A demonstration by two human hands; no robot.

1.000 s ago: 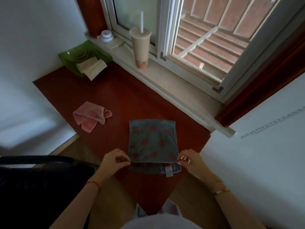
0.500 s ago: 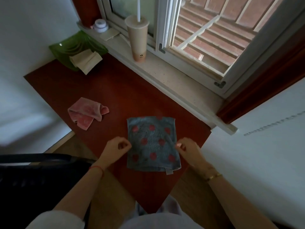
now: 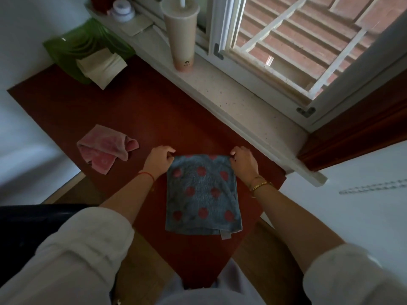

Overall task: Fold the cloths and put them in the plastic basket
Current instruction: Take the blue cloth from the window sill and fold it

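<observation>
— What are your hands doing?

— My left hand (image 3: 159,158) and right hand (image 3: 243,160) are each pinched on a far corner of the blue-grey terry cloth with red dots (image 3: 201,193), which lies flat on the dark red worktop (image 3: 141,119) right in front of me.

— What has changed?

— A second ago I held the near edge, finishing a fold. I let go, and both hands have moved up to the far edge. I take it that one fold is done and the next is starting, probably pulling that edge back toward me.

— And your arms?

— Both reach forward, roughly parallel, wrists low, knuckles up, one on each side of the cloth.

— What is left?

— The crumpled pink cloth (image 3: 105,148) sits unfolded off to my left, well apart. The green plastic basket (image 3: 72,46) stands at the far left corner with a folded cream cloth (image 3: 102,67) hanging over its rim.
</observation>
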